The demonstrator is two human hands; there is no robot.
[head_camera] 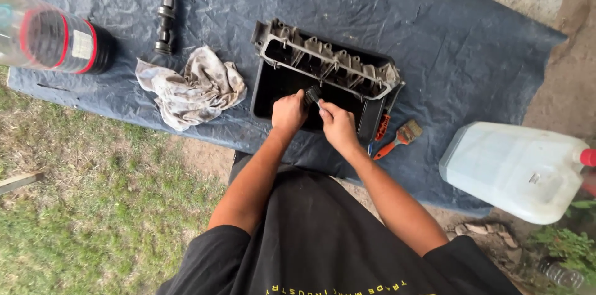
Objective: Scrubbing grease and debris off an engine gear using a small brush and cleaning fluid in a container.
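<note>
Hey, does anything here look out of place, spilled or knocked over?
The white jerrycan lies on its side, half off the blue tarp. A clear bottle also lies tipped over at the tarp's left edge. No spill shows.

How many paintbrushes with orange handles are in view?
2. One paintbrush lies on the blue tarp right of the black tray; a second brush sits against the tray's edge, mostly hidden.
</note>
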